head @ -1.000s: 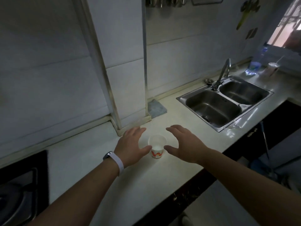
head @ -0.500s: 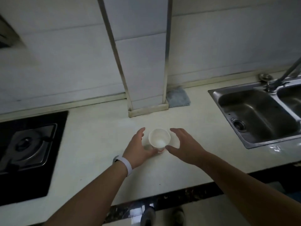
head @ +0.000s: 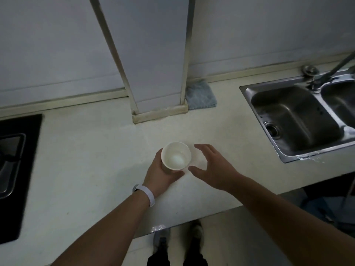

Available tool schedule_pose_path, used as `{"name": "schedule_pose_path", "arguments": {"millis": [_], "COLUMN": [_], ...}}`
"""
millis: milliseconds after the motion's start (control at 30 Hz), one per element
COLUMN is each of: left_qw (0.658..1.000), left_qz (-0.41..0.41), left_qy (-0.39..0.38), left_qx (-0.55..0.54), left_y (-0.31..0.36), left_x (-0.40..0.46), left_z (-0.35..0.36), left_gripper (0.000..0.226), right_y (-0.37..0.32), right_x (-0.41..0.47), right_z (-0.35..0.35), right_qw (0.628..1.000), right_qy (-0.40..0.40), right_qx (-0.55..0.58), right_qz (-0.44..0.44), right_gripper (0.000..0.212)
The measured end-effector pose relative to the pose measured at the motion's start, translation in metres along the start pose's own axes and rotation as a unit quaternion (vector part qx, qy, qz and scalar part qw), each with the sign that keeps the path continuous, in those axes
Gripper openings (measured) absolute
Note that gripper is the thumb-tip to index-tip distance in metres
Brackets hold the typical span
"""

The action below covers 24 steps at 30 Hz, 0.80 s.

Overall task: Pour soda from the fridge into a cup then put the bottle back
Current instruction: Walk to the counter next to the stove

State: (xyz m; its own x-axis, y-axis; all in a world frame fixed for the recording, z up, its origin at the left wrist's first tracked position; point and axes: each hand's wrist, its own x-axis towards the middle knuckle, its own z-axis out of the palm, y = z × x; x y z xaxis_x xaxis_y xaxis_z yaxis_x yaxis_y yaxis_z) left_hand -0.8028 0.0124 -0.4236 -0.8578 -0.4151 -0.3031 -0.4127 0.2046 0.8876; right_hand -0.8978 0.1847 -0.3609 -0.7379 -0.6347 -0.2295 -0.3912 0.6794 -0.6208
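A small white paper cup (head: 176,155) stands upright over the pale countertop (head: 96,154), its inside white and bare. My left hand (head: 160,174), with a white band at the wrist, grips the cup from the left and below, thumb curled under its near side. My right hand (head: 213,168) hovers just right of the cup with fingers spread, apart from it. No soda bottle or fridge is in view.
A steel double sink (head: 299,120) with a tap sits at the right. A black gas hob (head: 13,169) lies at the left edge. A tiled pillar (head: 153,64) rises behind the cup, with a blue-grey cloth (head: 200,96) beside its base. My shoes show below the counter edge.
My left hand has closed around the cup and raised it slightly toward me. The right hand stays spread beside it. My view has tilted further down.
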Motion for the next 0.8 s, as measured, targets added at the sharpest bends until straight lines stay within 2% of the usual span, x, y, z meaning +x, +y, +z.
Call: {"name": "schedule_pose_path", "arguments": {"millis": [367, 567, 800], "left_qw": [1.0, 0.997, 0.979], "left_qz": [0.021, 0.079, 0.183], "left_qy": [0.005, -0.01, -0.085], "left_qx": [0.021, 0.015, 0.024], "left_y": [0.01, 0.046, 0.12], "left_x": [0.008, 0.008, 0.005], "left_z": [-0.003, -0.019, -0.035], "left_gripper": [0.072, 0.071, 0.078], "right_y": [-0.003, -0.016, -0.041], "right_x": [-0.007, -0.022, -0.056], "right_z": [-0.016, -0.046, -0.091], "right_qw": [0.999, 0.997, 0.98], "right_qy": [0.018, 0.045, 0.129], "right_qx": [-0.029, -0.063, -0.149], "right_qz": [0.013, 0.005, -0.004], "right_gripper": [0.076, 0.074, 0.071]}}
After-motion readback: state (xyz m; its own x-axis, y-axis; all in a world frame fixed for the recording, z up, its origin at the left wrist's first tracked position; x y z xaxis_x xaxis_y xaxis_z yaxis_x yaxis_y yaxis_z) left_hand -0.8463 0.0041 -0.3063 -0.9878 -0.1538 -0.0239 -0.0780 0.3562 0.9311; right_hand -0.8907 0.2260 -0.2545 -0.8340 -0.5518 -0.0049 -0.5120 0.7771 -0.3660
